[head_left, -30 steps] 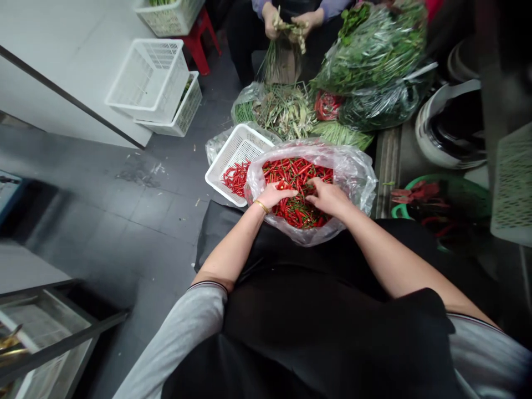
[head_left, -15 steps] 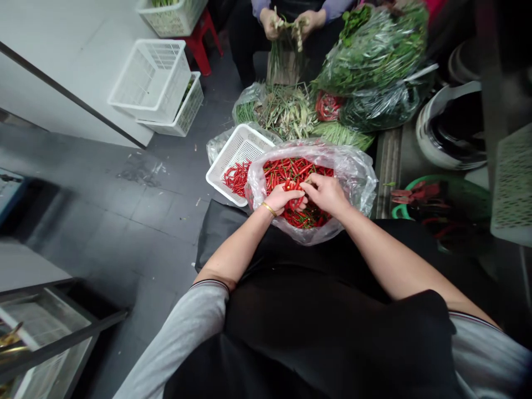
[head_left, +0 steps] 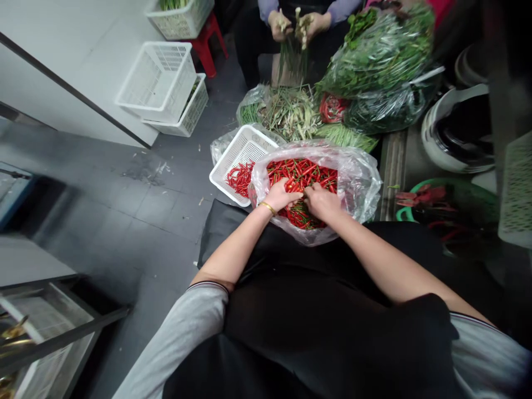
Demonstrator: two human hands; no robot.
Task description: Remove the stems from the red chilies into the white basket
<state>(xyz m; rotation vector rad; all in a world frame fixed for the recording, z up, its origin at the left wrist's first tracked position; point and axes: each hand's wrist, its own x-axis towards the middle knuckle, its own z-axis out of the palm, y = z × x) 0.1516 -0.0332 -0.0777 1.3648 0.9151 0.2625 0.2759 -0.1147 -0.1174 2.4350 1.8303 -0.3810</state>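
Note:
A clear plastic bag [head_left: 357, 177] full of red chillies [head_left: 307, 172] rests in front of my lap. Both my hands are inside its mouth. My left hand [head_left: 279, 195], a gold bracelet at its wrist, is curled over chillies with its fingers closed. My right hand [head_left: 322, 200] is also closed, pinching at a chilli where the two hands meet. Just left of the bag, a white perforated basket [head_left: 236, 152] holds a small heap of red chillies [head_left: 238, 176].
Across from me another person's hands [head_left: 297, 22] hold a bunch of green stalks. Bags of greens [head_left: 382, 50], a pile of trimmings [head_left: 288, 111], stacked white crates [head_left: 160, 80], a red stool [head_left: 205, 41], a large pot [head_left: 461, 127] and a green basin [head_left: 453, 197] surround the spot.
My hands drew together from apart and now meet over the chillies, both closed. The view shifted slightly. The other person raised their bunch of stalks.

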